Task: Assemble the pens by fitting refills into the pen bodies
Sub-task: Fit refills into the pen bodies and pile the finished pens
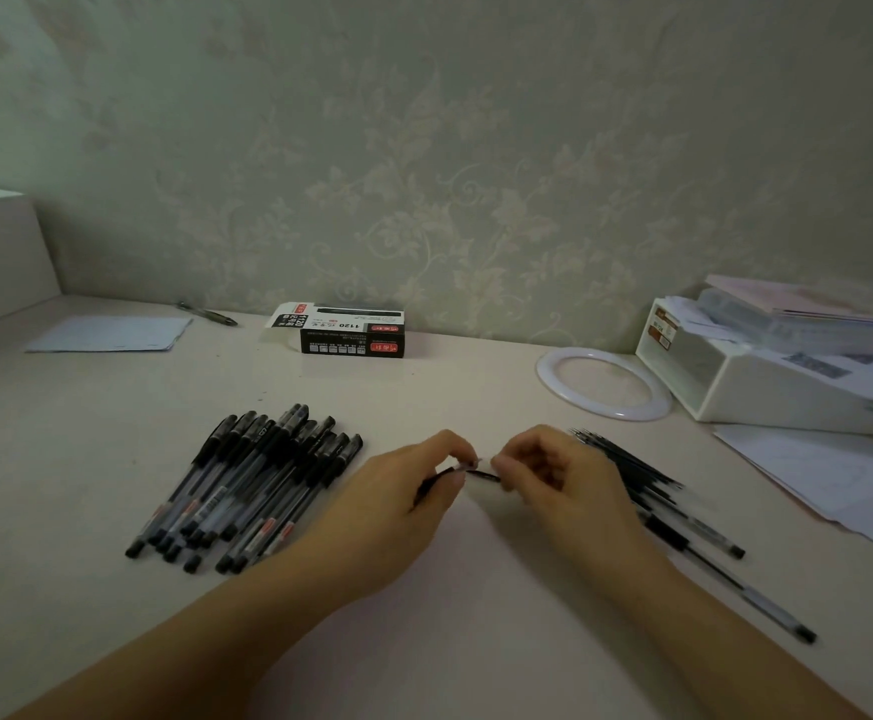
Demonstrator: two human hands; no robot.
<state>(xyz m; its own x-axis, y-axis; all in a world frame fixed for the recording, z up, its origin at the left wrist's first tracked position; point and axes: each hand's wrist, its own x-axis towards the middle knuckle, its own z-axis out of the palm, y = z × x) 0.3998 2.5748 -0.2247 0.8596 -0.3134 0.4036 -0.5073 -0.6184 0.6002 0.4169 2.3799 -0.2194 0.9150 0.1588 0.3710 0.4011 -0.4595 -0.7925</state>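
Thin black refill (482,475) held just above the table (476,641), mid-frame, pinched at one end by left hand (403,491) and at the other by right hand (554,478), fingers curled. Heap of capped black pens (247,485) lying left; loose refills (626,467) and 2 pens (725,574) right. Pen box (351,332), white ring (603,384), storage bin (767,371) behind.
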